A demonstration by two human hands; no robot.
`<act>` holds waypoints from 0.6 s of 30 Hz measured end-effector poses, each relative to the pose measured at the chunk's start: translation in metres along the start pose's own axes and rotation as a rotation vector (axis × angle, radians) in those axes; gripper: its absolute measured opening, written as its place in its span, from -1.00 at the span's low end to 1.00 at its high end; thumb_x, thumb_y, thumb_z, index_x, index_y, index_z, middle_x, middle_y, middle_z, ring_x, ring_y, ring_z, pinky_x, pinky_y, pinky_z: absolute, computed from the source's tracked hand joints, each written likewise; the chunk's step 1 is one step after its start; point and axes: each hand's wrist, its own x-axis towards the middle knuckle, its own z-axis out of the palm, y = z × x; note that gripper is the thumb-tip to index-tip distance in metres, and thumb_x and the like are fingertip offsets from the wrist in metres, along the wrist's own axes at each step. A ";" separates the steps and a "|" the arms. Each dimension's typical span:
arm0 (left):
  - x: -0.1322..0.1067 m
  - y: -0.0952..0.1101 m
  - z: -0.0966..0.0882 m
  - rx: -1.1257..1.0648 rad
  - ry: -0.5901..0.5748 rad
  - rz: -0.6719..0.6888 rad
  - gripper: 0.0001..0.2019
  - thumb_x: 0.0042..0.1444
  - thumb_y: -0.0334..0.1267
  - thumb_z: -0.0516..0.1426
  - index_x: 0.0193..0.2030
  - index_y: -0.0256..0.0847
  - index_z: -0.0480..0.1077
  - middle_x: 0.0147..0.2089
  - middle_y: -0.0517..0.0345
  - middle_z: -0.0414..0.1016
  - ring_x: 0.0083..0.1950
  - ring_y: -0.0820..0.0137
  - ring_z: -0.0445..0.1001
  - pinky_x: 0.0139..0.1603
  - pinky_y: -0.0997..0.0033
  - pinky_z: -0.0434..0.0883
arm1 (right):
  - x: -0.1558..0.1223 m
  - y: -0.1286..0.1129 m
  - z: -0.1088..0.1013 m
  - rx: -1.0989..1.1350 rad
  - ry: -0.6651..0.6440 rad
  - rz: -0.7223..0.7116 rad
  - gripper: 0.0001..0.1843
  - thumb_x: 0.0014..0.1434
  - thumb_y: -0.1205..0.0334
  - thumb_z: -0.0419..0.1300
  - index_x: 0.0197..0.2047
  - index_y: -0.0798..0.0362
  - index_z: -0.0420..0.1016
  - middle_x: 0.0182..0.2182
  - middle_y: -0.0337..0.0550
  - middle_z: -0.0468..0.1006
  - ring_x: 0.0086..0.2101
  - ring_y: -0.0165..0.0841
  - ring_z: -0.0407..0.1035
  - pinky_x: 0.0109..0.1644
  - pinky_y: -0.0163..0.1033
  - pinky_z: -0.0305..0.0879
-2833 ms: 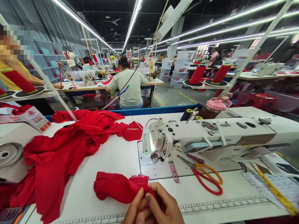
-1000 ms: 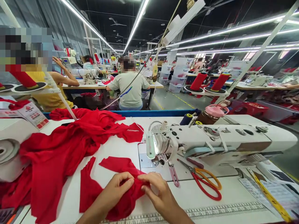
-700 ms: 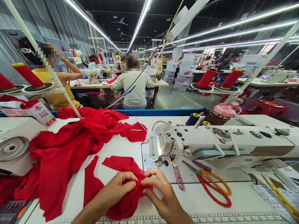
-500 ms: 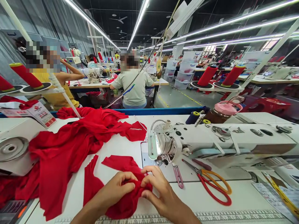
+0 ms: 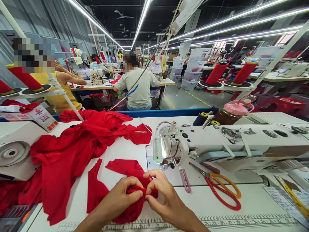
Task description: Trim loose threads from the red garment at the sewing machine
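My left hand (image 5: 123, 198) and my right hand (image 5: 164, 198) both pinch a small piece of red fabric (image 5: 113, 183) at the near edge of the white sewing table (image 5: 120, 154). The fingertips of both hands meet over a bunched fold of the cloth. The rest of the piece lies spread to the left of my hands. The needle area of the white sewing machine (image 5: 217, 141) stands just beyond my right hand.
A large heap of red fabric (image 5: 72, 148) covers the left of the table. Red-handled scissors (image 5: 222, 188) and pink thread snips (image 5: 185, 180) lie right of my hands. A pink-lidded bottle (image 5: 229, 111) stands behind the machine. Other people sit at tables farther back.
Both hands stay pinched on the red piece and have drawn closer, bunching the fold between the fingertips. Earlier the piece lay as one roll held near the table edge.
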 end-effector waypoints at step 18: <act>-0.005 0.000 0.003 0.188 0.078 0.051 -0.89 0.03 -0.26 0.12 -0.41 -0.20 0.45 -0.34 0.19 0.46 -0.26 0.34 0.37 -0.21 0.40 0.25 | 0.001 0.005 0.004 0.105 0.073 -0.011 -0.81 0.09 0.50 0.20 -0.34 -0.01 0.38 -0.19 -0.19 0.57 -0.14 -0.30 0.44 0.02 -0.14 0.33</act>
